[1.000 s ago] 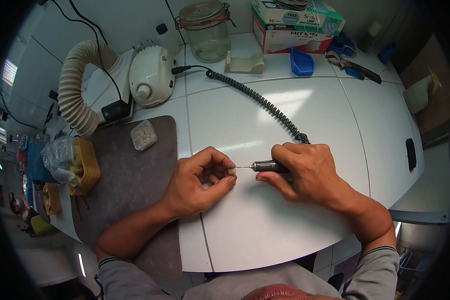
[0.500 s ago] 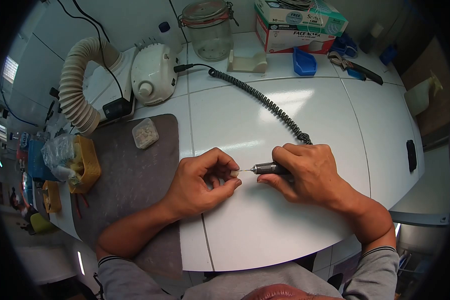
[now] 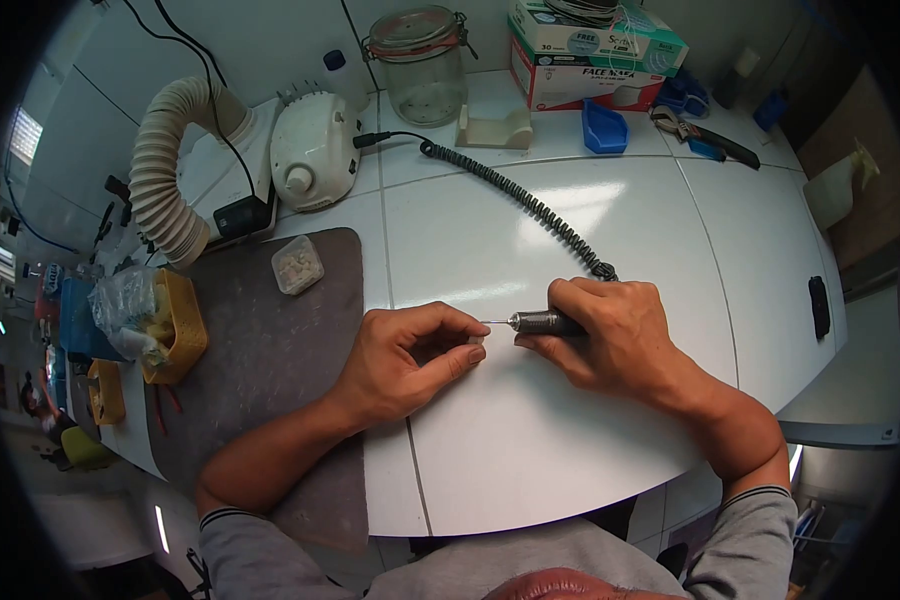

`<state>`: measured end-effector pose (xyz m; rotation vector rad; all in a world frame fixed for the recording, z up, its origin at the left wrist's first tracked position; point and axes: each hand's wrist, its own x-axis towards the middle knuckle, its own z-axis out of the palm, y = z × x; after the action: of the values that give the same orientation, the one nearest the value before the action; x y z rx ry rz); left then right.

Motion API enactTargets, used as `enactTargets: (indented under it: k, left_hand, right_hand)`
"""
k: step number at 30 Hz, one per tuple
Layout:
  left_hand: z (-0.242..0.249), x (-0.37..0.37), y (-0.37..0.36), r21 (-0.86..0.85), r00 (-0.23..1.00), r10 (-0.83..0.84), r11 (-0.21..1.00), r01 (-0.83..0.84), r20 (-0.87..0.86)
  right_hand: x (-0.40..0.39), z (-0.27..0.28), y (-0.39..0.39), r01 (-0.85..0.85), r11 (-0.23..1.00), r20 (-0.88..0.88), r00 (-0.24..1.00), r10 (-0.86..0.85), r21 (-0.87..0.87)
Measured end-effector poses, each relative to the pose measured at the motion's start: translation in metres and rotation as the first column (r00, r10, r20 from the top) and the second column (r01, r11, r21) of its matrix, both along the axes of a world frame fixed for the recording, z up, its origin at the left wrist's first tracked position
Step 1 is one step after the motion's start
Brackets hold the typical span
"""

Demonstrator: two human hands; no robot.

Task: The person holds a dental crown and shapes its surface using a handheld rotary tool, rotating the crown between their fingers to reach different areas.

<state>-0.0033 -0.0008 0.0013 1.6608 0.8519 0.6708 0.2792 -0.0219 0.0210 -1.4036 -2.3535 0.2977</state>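
Note:
My left hand is closed, pinching a small pale piece between thumb and forefinger; most of it is hidden by the fingertips. In my right hand is a black rotary handpiece, gripped around its body and pointing left. Its thin metal bit reaches to the fingertips of my left hand, right by the pale piece. From the back of the handpiece a coiled black cord runs up to a white control unit.
A clear tub of small pale pieces sits on the grey mat. At left are a ribbed hose and a yellow bin. A glass jar, face mask boxes, a blue tray and a wrench line the back.
The bit has shifted slightly up and left against my left fingertips. The pale piece shows less, its visible part now lower between the fingers. Both hands keep their grips.

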Motion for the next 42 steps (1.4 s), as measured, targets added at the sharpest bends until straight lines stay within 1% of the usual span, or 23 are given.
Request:
enactTargets:
  k: [2, 5, 8, 11, 14, 17, 20, 23, 26, 29, 35, 38, 41, 42]
  left_hand:
    - [0.000, -0.002, 0.000, -0.053, 1.000, -0.005, 0.999, 0.005, 0.008]
    - [0.000, -0.002, 0.000, -0.030, 0.999, -0.004, 1.000, 0.005, 0.039]
    - [0.003, -0.002, 0.000, 0.006, 1.000, -0.019, 1.000, 0.019, 0.015]
    - [0.002, -0.003, 0.002, 0.019, 0.999, -0.031, 0.999, 0.031, 0.025]
    - [0.002, -0.003, -0.001, 0.004, 0.997, -0.023, 1.000, 0.023, 0.070]
    - [0.007, -0.004, -0.005, -0.006, 0.998, -0.062, 0.998, 0.062, 0.015]
    - [0.004, -0.001, -0.005, -0.008, 0.997, 0.033, 0.999, -0.032, 0.075]
    - [0.000, 0.003, -0.005, -0.129, 0.980, 0.107, 0.988, -0.086, 0.169]
    - [-0.004, 0.004, -0.006, -0.098, 0.968, 0.143, 0.987, -0.125, 0.204]
    - [-0.006, -0.001, -0.005, -0.150, 0.976, 0.097, 0.986, -0.068, 0.196]
    - [-0.001, 0.003, -0.007, -0.080, 0.995, 0.076, 0.994, -0.071, 0.060]
    - [-0.001, 0.002, -0.006, -0.096, 0.997, 0.063, 0.994, -0.058, 0.050]
    - [0.005, 0.002, -0.006, -0.158, 0.998, 0.056, 0.986, -0.052, 0.022]
    - [0.004, 0.002, -0.006, -0.147, 0.998, 0.056, 0.988, -0.052, 0.025]
  right_hand:
    - [0.000, 0.001, 0.000, 0.000, 1.000, 0.002, 1.000, 0.000, -0.004]
    - [-0.001, 0.001, -0.001, 0.002, 1.000, 0.003, 1.000, -0.002, -0.008]
    - [0.000, 0.000, 0.000, 0.000, 1.000, -0.002, 1.000, 0.000, -0.004]
    - [-0.001, 0.001, 0.000, -0.001, 1.000, -0.004, 1.000, 0.001, -0.009]
    - [-0.001, 0.002, -0.001, 0.004, 1.000, 0.008, 1.000, -0.004, -0.019]
    - [-0.001, 0.002, -0.001, 0.007, 1.000, 0.014, 1.000, -0.007, -0.016]
    - [-0.001, 0.003, -0.001, 0.004, 1.000, 0.020, 1.000, -0.004, -0.012]
    - [-0.001, 0.002, -0.001, 0.001, 1.000, 0.018, 1.000, -0.001, -0.012]
    - [-0.001, 0.003, -0.001, 0.001, 1.000, 0.017, 1.000, -0.001, -0.012]
    - [-0.001, 0.003, -0.001, 0.002, 1.000, 0.010, 1.000, -0.002, -0.012]
    - [0.000, 0.001, -0.001, 0.003, 1.000, -0.007, 1.000, -0.004, -0.027]
    - [0.000, 0.001, -0.001, 0.005, 1.000, -0.003, 1.000, -0.005, -0.028]
    - [0.000, 0.000, -0.001, 0.007, 1.000, 0.000, 1.000, -0.007, -0.026]
    - [0.000, 0.001, -0.001, 0.007, 1.000, 0.002, 1.000, -0.007, -0.027]
